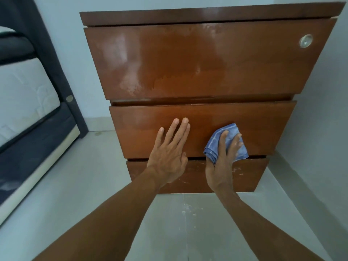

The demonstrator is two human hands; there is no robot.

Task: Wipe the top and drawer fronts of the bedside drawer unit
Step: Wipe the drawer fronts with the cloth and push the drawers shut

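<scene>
A blue cloth (227, 142) is pressed onto the middle drawer (203, 127) by the right hand (222, 162), partly hidden; the left hand (169, 155) is laid flat, fingers spread.

You are looking down at a pale grey floor (79, 194) carrying faint white scuffs. Pale walls (62, 53) are closing the corner behind and to the right. At your left a bed (28, 102) is standing, its white mattress (24, 91) sitting on a dark frame.
</scene>
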